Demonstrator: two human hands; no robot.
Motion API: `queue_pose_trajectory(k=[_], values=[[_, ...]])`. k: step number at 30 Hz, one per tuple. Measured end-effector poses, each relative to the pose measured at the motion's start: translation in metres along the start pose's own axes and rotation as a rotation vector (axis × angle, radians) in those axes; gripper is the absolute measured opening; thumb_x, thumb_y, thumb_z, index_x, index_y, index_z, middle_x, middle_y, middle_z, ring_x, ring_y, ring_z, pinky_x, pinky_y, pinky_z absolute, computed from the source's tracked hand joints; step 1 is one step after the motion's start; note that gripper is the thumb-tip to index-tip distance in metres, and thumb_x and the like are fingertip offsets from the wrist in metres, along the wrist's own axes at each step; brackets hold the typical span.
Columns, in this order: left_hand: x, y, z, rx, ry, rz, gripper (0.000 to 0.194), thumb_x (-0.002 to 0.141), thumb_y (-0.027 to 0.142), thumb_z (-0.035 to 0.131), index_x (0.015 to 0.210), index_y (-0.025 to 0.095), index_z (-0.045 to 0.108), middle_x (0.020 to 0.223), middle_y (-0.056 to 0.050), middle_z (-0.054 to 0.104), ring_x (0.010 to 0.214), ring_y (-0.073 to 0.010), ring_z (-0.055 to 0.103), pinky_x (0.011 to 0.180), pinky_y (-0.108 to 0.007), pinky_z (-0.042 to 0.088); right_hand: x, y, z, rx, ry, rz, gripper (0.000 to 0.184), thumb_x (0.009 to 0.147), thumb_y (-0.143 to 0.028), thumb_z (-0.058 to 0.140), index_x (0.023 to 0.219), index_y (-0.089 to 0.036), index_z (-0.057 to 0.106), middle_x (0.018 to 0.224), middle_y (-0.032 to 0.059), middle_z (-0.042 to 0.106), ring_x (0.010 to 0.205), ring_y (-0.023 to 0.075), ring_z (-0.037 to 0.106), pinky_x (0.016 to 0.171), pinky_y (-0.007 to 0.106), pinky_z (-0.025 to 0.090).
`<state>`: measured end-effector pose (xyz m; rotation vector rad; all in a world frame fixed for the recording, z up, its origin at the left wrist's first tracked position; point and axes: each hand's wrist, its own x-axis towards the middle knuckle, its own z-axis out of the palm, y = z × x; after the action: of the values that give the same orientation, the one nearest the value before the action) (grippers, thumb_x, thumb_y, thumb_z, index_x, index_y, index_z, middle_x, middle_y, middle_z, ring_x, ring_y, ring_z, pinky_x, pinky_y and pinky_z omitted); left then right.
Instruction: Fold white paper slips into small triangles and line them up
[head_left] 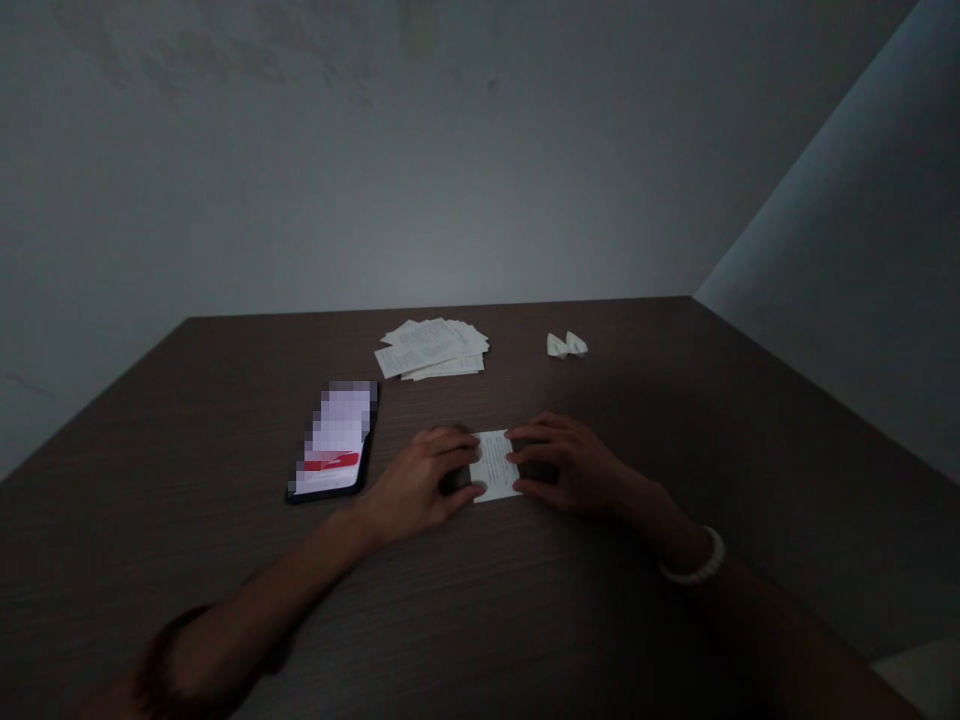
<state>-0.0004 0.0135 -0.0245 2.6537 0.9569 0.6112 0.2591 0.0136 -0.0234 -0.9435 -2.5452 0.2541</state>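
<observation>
A small printed paper slip (495, 466) lies on the dark wooden table, between my two hands. My left hand (424, 480) holds its left edge, with thumb and fingertips on the paper. At the opposite edge, my right hand (570, 462) grips the slip the same way, fingers curved and thumb near the lower corner. Lines of text show on the paper between the fingertips. A pale beaded bracelet (705, 565) circles my right wrist.
To the left lies a phone (337, 435) with its screen lit and partly blurred. Farther back is a fanned pile of printed paper slips (435, 347). A small folded paper piece shaped like a bow (567, 346) sits at back right. Behind the table (225, 400) stands a wall.
</observation>
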Motion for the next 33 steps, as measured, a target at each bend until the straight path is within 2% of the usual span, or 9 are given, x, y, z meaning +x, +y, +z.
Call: queue_pose_trajectory(k=[3,8,13,15,19,25,28,30,33], values=[[0.0,0.0,-0.001,0.101,-0.022,-0.065,0.04,0.084,0.046,0.062,0.112,0.017,0.065,0.124,-0.01,0.063,0.118,-0.0299,0.052,0.096,-0.051,0.041,0.0,0.0,-0.001,-0.02,-0.023,0.008,0.029,0.079,-0.036,0.069,0.105,-0.024,0.069,0.123,0.0055,0.064,0.107,0.0242,0.055,0.091,0.044,0.045],[0.0,0.0,-0.005,0.176,-0.024,-0.096,0.049,0.082,0.054,0.061,0.114,0.017,0.064,0.121,-0.011,0.065,0.116,-0.0313,0.054,0.097,-0.051,0.04,0.001,-0.003,-0.004,-0.063,-0.069,0.036,0.03,0.082,-0.037,0.067,0.109,-0.024,0.067,0.127,0.0059,0.061,0.107,0.0255,0.054,0.091,0.045,0.045],[-0.001,-0.004,-0.002,0.125,0.041,-0.125,0.043,0.083,0.05,0.062,0.109,0.016,0.063,0.118,-0.01,0.065,0.112,-0.0292,0.054,0.096,-0.047,0.042,0.001,-0.004,-0.004,-0.047,-0.083,0.048,0.029,0.082,-0.037,0.066,0.108,-0.024,0.067,0.129,0.0052,0.06,0.108,0.0261,0.054,0.092,0.046,0.044],[-0.001,-0.004,-0.001,0.118,0.048,-0.141,0.044,0.083,0.049,0.061,0.111,0.015,0.061,0.121,-0.011,0.061,0.11,-0.0289,0.053,0.095,-0.047,0.042,0.001,-0.003,-0.004,-0.032,-0.068,0.06,0.034,0.08,-0.036,0.068,0.112,-0.023,0.066,0.13,0.0067,0.059,0.111,0.0266,0.053,0.095,0.046,0.042],[0.0,-0.004,-0.001,0.14,0.015,-0.142,0.048,0.084,0.051,0.059,0.117,0.015,0.06,0.123,-0.012,0.056,0.11,-0.03,0.05,0.095,-0.048,0.04,0.003,0.0,-0.002,0.03,-0.026,0.063,0.057,0.074,-0.036,0.073,0.125,-0.02,0.056,0.13,0.0104,0.058,0.113,0.0266,0.052,0.098,0.046,0.04],[0.0,-0.004,-0.001,0.099,0.019,-0.156,0.05,0.081,0.048,0.064,0.119,0.017,0.058,0.122,-0.01,0.056,0.111,-0.0295,0.05,0.096,-0.048,0.04,0.006,0.001,-0.001,0.185,0.024,0.026,0.059,0.066,-0.032,0.08,0.12,-0.019,0.057,0.12,0.0102,0.058,0.11,0.0252,0.053,0.098,0.043,0.041],[0.001,-0.003,-0.003,0.004,0.061,-0.185,0.053,0.081,0.046,0.065,0.125,0.017,0.054,0.125,-0.01,0.056,0.113,-0.0285,0.05,0.098,-0.047,0.039,0.009,-0.002,0.002,0.321,0.111,0.025,0.049,0.069,-0.023,0.077,0.114,-0.02,0.059,0.116,0.0095,0.057,0.106,0.0226,0.055,0.092,0.039,0.046],[0.003,-0.002,-0.005,-0.111,0.1,-0.219,0.044,0.084,0.042,0.063,0.121,0.018,0.056,0.121,-0.009,0.06,0.109,-0.0259,0.053,0.097,-0.045,0.041,0.011,-0.005,0.005,0.41,0.187,0.064,0.031,0.075,-0.018,0.071,0.105,-0.021,0.062,0.107,0.0075,0.059,0.092,0.0176,0.059,0.079,0.032,0.051],[0.007,0.002,-0.008,-0.306,0.092,-0.262,0.025,0.087,0.036,0.061,0.105,0.019,0.065,0.103,-0.006,0.066,0.095,-0.0206,0.06,0.087,-0.038,0.047,0.014,-0.009,0.007,0.533,0.244,0.147,0.011,0.08,-0.016,0.064,0.091,-0.019,0.064,0.089,0.0033,0.063,0.071,0.0117,0.06,0.066,0.025,0.051]])
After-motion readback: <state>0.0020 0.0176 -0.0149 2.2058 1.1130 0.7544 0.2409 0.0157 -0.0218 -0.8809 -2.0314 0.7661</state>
